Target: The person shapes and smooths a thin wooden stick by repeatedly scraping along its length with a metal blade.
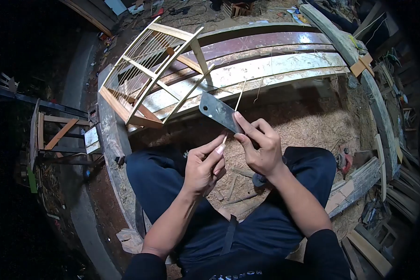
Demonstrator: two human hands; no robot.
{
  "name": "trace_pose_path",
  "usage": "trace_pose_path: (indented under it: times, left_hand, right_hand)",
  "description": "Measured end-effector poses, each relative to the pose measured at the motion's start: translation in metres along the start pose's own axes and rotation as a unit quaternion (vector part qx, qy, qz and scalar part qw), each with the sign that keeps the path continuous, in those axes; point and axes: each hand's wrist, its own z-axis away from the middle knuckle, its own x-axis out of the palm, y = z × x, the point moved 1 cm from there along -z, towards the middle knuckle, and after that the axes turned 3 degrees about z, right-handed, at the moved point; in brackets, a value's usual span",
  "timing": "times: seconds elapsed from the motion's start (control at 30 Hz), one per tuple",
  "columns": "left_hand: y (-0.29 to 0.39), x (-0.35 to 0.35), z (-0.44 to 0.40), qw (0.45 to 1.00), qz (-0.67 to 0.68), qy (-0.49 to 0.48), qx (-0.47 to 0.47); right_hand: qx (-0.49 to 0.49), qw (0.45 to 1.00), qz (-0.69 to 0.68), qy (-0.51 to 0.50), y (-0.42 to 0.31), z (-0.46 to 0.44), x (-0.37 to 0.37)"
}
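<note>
My left hand (204, 167) is closed round the lower end of a thin light stick (241, 95), which slants up and away between my hands. In my right hand (261, 145) is a flat, dark metal blade (218, 112) with a round hole near its far corner. Its fingers pinch the blade's near end, where it meets the stick. Both hands are close together above my lap. Beyond them to the left, a wooden frame (165, 70) with many thin rods leans on the bench.
A long slatted bench (284, 63) with shavings on it runs across the back. Shavings cover the ground (308, 109) before it. A weathered beam (375, 107) stands at the right, near a plank (357, 186). At the far left is another wooden frame (60, 133).
</note>
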Motion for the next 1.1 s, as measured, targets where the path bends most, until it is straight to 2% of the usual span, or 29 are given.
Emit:
trace_pose_path:
  times: [0.07,0.13,0.17,0.27,0.6,0.67,0.73,0.8,0.87,1.0,1.03,1.1]
  left_hand:
    - [0.000,-0.001,-0.003,1.000,0.006,0.013,-0.006]
    - [-0.002,-0.013,-0.004,1.000,-0.019,-0.016,0.017]
    - [-0.003,-0.015,-0.004,0.998,-0.048,-0.026,0.027]
    - [-0.003,-0.013,-0.007,1.000,-0.017,-0.011,0.020]
    - [0.000,-0.013,-0.005,1.000,-0.013,-0.002,0.020]
    - [0.005,-0.008,0.001,1.000,-0.010,-0.013,0.007]
    - [0.001,-0.009,0.009,0.999,-0.016,-0.037,-0.017]
    - [0.000,-0.008,0.009,0.999,-0.041,-0.017,0.007]
    - [0.002,-0.006,0.004,0.999,-0.036,-0.010,0.005]
    - [0.005,0.000,0.000,1.000,-0.024,0.000,-0.001]
    - [0.005,-0.005,0.001,1.000,0.014,-0.028,0.000]
    - [0.005,-0.007,0.001,0.999,0.019,-0.037,-0.004]
  right_hand:
    - [-0.010,0.999,-0.007,-0.050,-0.015,0.005,-0.006]
    - [-0.023,0.997,-0.047,-0.064,-0.028,0.017,-0.003]
    - [-0.021,0.997,-0.026,-0.076,-0.027,0.015,-0.006]
    - [-0.028,0.999,-0.004,-0.042,-0.016,0.012,0.002]
    - [-0.040,0.999,0.027,-0.025,-0.017,0.010,0.008]
    - [-0.034,0.998,0.047,-0.014,-0.016,0.010,0.007]
    - [0.018,0.998,0.034,0.050,0.008,-0.010,-0.004]
    - [0.026,0.999,0.037,0.021,0.011,-0.014,-0.014]
    - [0.014,1.000,-0.016,0.000,0.007,-0.008,-0.010]
    - [0.059,0.992,-0.111,0.012,-0.009,-0.004,-0.005]
    - [0.093,0.989,-0.114,-0.021,-0.005,-0.003,-0.008]
    - [0.066,0.990,-0.121,-0.005,0.003,-0.003,-0.006]
